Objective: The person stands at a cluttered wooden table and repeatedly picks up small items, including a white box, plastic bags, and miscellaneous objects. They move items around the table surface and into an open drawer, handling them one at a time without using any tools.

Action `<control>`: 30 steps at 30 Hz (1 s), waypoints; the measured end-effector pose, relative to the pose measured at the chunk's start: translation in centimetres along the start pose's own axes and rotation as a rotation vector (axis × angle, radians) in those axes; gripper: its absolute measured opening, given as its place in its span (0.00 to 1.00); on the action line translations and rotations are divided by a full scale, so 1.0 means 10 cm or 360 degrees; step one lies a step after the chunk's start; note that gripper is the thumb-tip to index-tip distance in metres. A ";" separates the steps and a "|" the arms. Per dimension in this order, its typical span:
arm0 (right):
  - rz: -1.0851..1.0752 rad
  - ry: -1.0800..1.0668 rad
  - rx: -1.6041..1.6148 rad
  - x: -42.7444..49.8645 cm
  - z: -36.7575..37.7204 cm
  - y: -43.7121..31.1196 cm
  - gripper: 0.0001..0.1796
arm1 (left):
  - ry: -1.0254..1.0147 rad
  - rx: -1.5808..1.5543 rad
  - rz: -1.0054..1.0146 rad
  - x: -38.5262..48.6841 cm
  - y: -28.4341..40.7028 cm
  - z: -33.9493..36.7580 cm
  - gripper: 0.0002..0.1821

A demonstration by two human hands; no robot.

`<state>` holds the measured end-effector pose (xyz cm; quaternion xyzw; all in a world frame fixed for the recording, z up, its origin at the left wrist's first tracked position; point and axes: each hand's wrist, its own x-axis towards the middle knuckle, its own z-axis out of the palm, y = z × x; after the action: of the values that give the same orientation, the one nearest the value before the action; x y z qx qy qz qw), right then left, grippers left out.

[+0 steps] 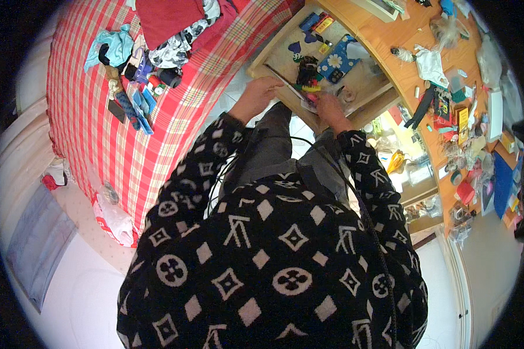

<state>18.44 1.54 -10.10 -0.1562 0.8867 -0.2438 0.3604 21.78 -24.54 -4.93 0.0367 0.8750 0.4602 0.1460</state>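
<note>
An open wooden drawer holds many small items in front of me. My left hand is at its near left edge, fingertips bunched close to a thin stick that slants along that side. Whether it grips the stick or the edge is unclear. My right hand reaches into the near corner, over small pink and clear items; its fingers are partly hidden. Just beyond them are a yellow item and a dark bundle. A blue pouch with white daisies lies farther in.
On the left is a bed with a red checked cover, bearing clothes and small packets. A cluttered wooden desktop extends along the right. Below it, another open compartment holds packets. A dark cord hangs across my lap.
</note>
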 end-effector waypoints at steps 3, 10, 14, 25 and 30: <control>0.0091 0.0044 -0.0172 0.15 -0.13 0.09 0.16 | -0.0215 0.0418 0.0304 0.29 -0.22 0.34 0.18; -0.0081 0.0065 -0.0179 -0.07 -0.14 0.04 0.18 | -0.0463 0.0820 0.0124 0.54 -0.37 0.59 0.25; -0.0278 0.0009 -0.0299 -0.13 0.14 -0.19 0.15 | -0.0553 0.1017 0.0134 0.55 -0.42 0.58 0.25; -0.0130 -0.0061 -0.1103 0.03 -0.24 0.09 0.08 | -0.0548 0.1148 0.0139 0.58 -0.46 0.53 0.21; -0.0220 0.0030 -0.0946 0.01 -0.19 0.22 0.09 | -0.0412 0.1071 0.0065 0.59 -0.46 0.55 0.19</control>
<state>16.80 3.90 -10.17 -0.3123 0.9098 0.0010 0.2732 18.08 -21.68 -12.93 0.1582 0.9508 0.1409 0.2260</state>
